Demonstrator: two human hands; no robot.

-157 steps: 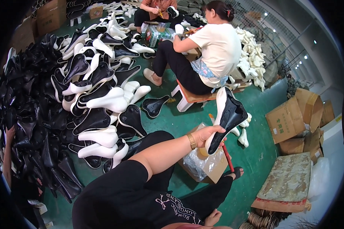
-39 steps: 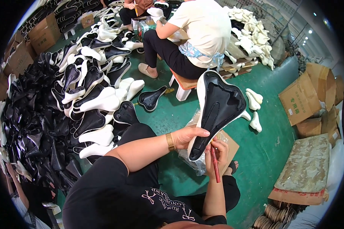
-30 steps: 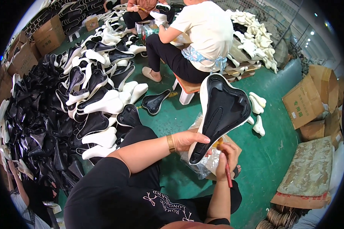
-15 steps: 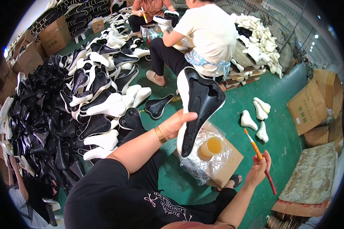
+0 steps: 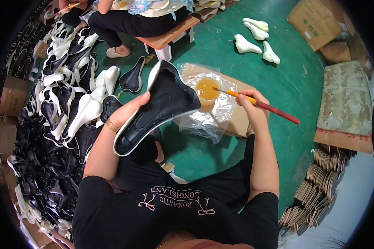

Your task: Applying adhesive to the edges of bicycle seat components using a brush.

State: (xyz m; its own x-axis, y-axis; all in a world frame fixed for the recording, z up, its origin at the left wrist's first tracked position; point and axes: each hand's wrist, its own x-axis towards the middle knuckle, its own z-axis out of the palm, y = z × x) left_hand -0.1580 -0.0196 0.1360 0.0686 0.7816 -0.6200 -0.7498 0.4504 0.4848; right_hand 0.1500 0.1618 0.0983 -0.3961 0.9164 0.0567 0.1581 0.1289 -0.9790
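Note:
My left hand (image 5: 126, 111) is closed on a bicycle saddle (image 5: 164, 97), its black hollow underside facing up and a white edge showing along its rim. The narrow nose points toward my body, the wide end away. In my right hand (image 5: 254, 106) is a paintbrush (image 5: 278, 112) with a yellow and red handle. Its bristle end reaches into a clear cup (image 5: 208, 102) of amber liquid. Under the cup, crumpled clear plastic (image 5: 212, 126) covers part of a cardboard box (image 5: 239, 120).
At left lie heaped white-and-black saddles (image 5: 85, 110) and a pile of black saddle shells (image 5: 50, 174). Several white saddle-shaped pads (image 5: 248, 44) rest on the green floor. A person sits on a stool (image 5: 170, 36) ahead. Cartons (image 5: 313, 23) and stacked brown sheets (image 5: 316, 186) stand at right.
My right hand has brought the brush leftward from beside the box into the cup. The saddle has moved lower and left, its underside turned more upward. The view has tilted down.

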